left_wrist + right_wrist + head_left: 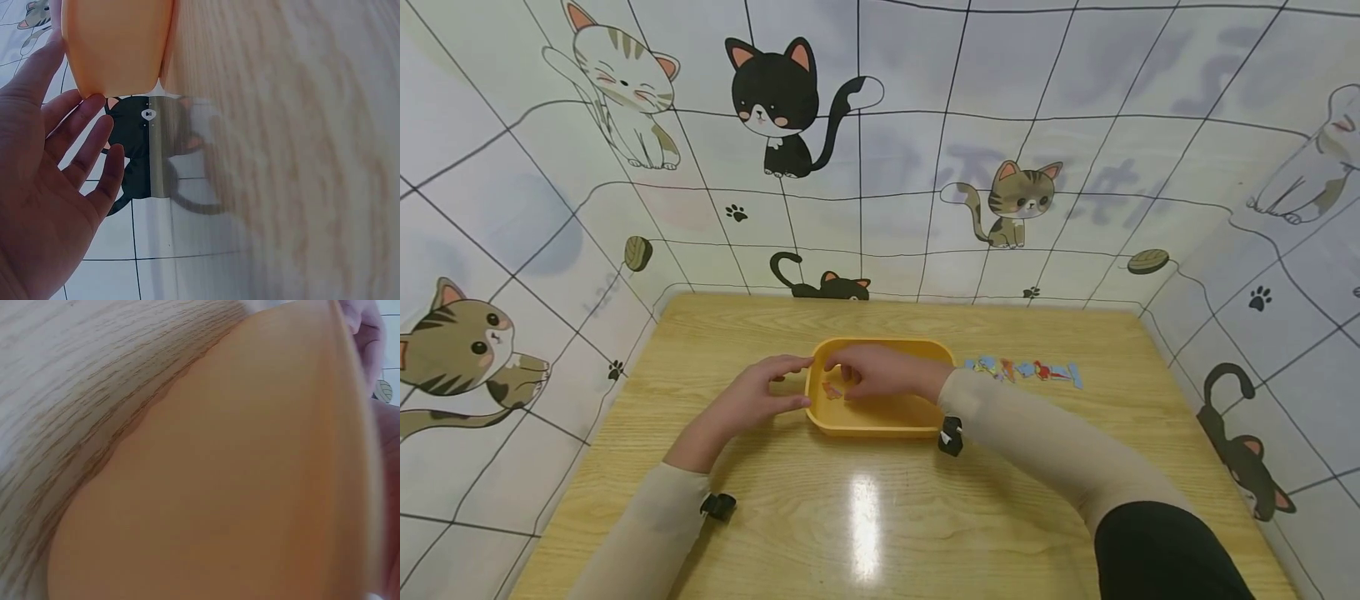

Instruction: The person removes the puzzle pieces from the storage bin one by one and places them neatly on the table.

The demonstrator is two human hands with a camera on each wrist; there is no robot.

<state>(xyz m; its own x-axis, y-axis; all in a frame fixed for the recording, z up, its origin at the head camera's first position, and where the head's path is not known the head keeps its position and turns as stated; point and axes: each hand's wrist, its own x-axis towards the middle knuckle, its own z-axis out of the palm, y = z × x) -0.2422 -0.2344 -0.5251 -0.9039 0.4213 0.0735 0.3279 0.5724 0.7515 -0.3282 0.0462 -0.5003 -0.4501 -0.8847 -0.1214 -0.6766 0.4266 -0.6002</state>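
A yellow-orange plastic tray (880,432) lies on the wooden table, its side wall (119,50) filling the top of the left wrist view. At its left end my left hand (760,390) touches the rim with thumb and fingertips, fingers spread and only slightly bent. My right hand (880,371) reaches down inside the tray, fingers bent toward the bottom; I cannot tell whether they pinch anything. Just left of these fingers lies a small orange flat piece (831,389). In the right wrist view the tray wall (219,456) hides most of that hand.
Right of the tray, a row of small colourful flat pieces (1026,371) lies on the table (760,533), partly behind the right forearm. A cloth with cartoon cats (775,100) and grid lines stands at the back and sides.
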